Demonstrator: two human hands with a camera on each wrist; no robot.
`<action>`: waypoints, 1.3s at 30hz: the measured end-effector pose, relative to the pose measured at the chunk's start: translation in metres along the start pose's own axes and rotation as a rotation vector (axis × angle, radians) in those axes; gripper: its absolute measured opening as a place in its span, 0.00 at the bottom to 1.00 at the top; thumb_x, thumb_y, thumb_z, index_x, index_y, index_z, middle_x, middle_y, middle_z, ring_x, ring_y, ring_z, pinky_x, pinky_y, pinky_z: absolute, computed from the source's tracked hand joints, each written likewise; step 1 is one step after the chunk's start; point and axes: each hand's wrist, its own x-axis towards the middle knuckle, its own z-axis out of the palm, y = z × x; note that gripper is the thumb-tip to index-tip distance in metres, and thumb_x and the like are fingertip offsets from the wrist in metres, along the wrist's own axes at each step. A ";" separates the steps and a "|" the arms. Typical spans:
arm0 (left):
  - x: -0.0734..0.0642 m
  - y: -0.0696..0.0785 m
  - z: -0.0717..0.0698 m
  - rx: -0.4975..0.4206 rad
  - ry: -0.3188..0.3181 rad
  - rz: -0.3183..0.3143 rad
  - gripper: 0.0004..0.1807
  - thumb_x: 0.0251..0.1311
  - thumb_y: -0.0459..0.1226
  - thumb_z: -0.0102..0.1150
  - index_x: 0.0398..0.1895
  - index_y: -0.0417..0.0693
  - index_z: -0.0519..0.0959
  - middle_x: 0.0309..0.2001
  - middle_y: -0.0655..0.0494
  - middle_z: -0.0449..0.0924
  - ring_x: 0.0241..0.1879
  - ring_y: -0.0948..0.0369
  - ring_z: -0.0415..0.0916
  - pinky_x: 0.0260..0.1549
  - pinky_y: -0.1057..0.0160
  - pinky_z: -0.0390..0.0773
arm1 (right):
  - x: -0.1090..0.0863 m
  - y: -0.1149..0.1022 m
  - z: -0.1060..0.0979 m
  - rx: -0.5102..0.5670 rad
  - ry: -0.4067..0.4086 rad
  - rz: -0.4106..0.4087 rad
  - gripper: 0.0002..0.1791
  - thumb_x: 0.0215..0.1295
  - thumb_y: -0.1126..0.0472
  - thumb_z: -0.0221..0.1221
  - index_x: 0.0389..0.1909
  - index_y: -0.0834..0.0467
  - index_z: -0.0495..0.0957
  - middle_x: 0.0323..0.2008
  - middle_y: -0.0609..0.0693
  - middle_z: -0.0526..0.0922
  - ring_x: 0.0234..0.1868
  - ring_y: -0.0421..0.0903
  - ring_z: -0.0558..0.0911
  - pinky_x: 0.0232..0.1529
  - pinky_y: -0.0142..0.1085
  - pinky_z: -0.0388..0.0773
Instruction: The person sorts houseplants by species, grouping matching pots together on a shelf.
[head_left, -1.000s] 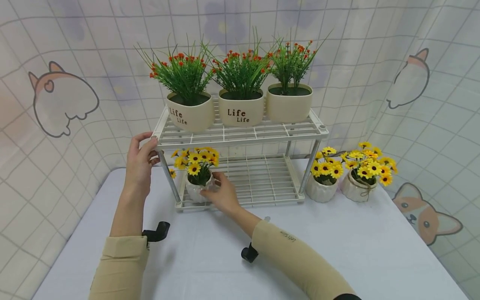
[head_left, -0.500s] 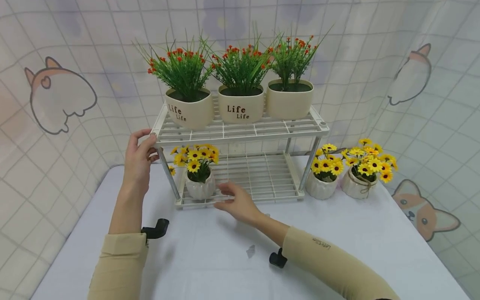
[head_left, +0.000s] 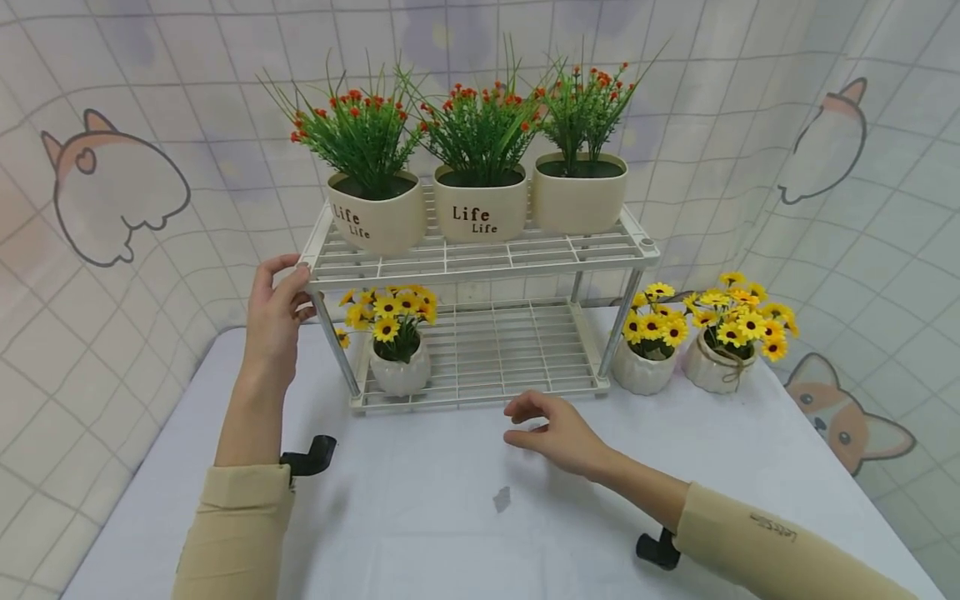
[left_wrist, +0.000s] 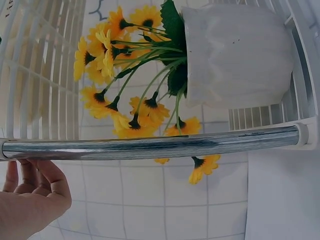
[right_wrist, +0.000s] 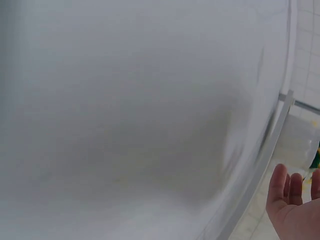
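White and ribbed, the pot (head_left: 401, 373) of yellow flowers (head_left: 387, 306) stands upright at the left end of the wire rack's lower shelf (head_left: 590, 343), just inside the front left post (left_wrist: 150, 144). One second ago the right hand (head_left: 558, 429) was touching that pot's right side; half a second ago it was just beside it, apart. Now it is well to the right, over the counter (head_left: 420, 500) in front of the rack, its grip loosely curved around nothing. The pot has stayed in its place through all three moments. The left hand (head_left: 276, 312) has not let go either: its grip holds the front left corner of the upper shelf (head_left: 480, 274), thumb on top, fingers bent behind the corner. Above, three cream planters (head_left: 480, 210) with red-flowered greenery keep their row. Right of the rack, two more white pots with yellow flowers stay side by side on the counter, the outer one tied with twine (head_left: 731, 373).
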 end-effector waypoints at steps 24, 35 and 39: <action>0.001 0.003 -0.002 -0.018 -0.032 0.041 0.14 0.77 0.46 0.53 0.59 0.54 0.68 0.45 0.57 0.81 0.43 0.60 0.73 0.46 0.63 0.67 | -0.051 0.051 -0.095 0.099 0.584 0.398 0.34 0.74 0.52 0.62 0.68 0.67 0.61 0.63 0.61 0.68 0.58 0.49 0.70 0.46 0.30 0.77; 0.000 0.001 -0.003 -0.024 -0.034 0.019 0.11 0.77 0.45 0.52 0.57 0.55 0.69 0.47 0.57 0.81 0.43 0.60 0.73 0.45 0.64 0.68 | -0.042 0.063 -0.110 0.143 0.737 0.425 0.52 0.72 0.49 0.64 0.80 0.61 0.39 0.78 0.62 0.47 0.76 0.60 0.52 0.72 0.52 0.57; 0.000 0.001 -0.004 -0.036 -0.033 0.019 0.11 0.77 0.44 0.52 0.56 0.55 0.69 0.47 0.57 0.81 0.44 0.60 0.73 0.46 0.64 0.68 | -0.033 0.066 -0.113 0.140 0.742 0.396 0.54 0.71 0.50 0.65 0.81 0.61 0.38 0.79 0.61 0.46 0.77 0.60 0.50 0.74 0.52 0.54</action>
